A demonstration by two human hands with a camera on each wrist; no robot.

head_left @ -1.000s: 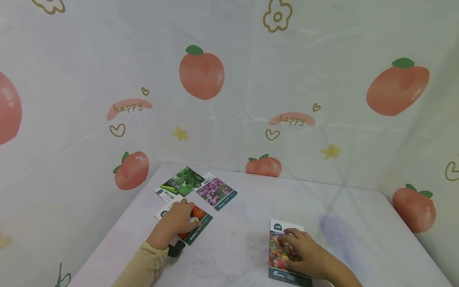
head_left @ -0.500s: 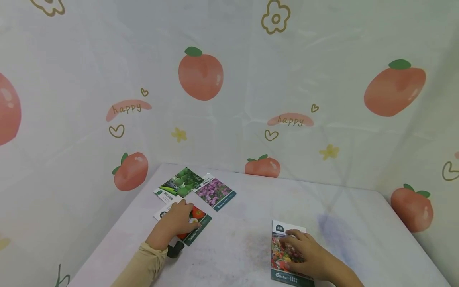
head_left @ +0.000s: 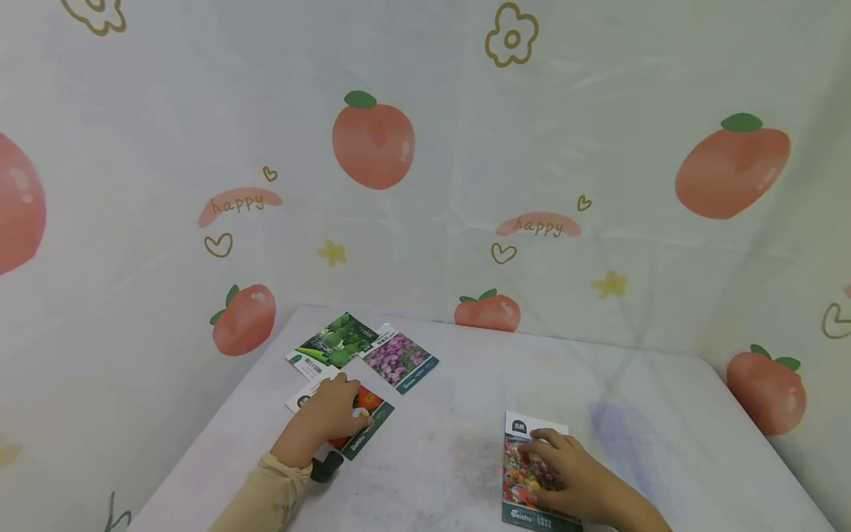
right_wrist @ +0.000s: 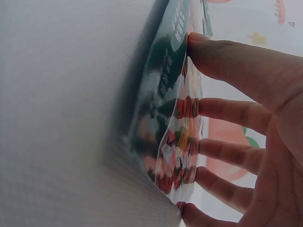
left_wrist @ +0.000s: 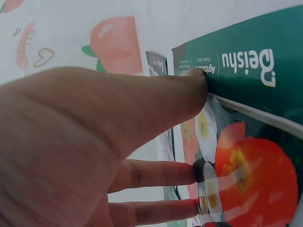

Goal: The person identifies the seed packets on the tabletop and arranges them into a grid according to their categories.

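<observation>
In the head view my left hand [head_left: 324,415] rests its fingertips on a seed packet with red and white poppies [head_left: 374,417], lying flat at the table's left. The left wrist view shows the thumb [left_wrist: 189,92] on the packet's green band and straight fingers [left_wrist: 156,172] touching the poppy picture. My right hand [head_left: 573,473] lies over a seed packet of mixed colourful flowers [head_left: 517,473] at the right front. Seen from the right wrist, its spread fingertips [right_wrist: 208,108] and thumb touch the packet's face, and the packet's near edge bulges. The palm stays away from it.
Behind the poppy packet lie a seed packet with green round fruit [head_left: 339,340] and one with purple flowers [head_left: 399,358], overlapping at their edges. All stand on a pale table [head_left: 439,443], backed by a peach-printed curtain [head_left: 432,244]. A black wrist device [head_left: 327,465] sits below the left hand.
The right hand and the mixed-flower packet under it have shifted slightly right since the earliest frame. The left hand and the other packets keep their places; the view drifts a little.
</observation>
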